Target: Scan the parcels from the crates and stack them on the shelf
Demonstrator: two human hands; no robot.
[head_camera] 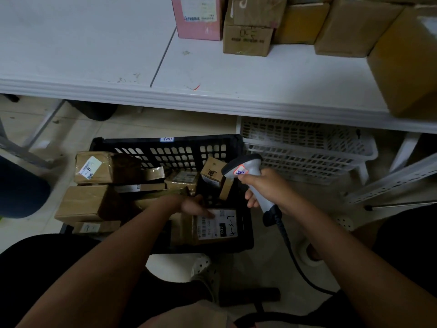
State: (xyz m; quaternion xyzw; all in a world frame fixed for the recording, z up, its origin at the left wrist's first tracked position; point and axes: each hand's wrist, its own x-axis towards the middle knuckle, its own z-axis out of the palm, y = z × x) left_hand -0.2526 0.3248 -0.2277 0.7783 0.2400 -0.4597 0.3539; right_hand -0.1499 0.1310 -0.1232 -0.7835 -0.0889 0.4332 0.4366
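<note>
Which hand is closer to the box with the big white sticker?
Left. The left hand rests its fingers on the white label of the box in the black crate. The right hand holds the scanner above and right, apart.

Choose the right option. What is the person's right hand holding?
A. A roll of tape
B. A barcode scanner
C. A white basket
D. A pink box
B: the right hand grips the handle of a grey barcode scanner, its coiled cable trailing down, beside the black crate.
</note>
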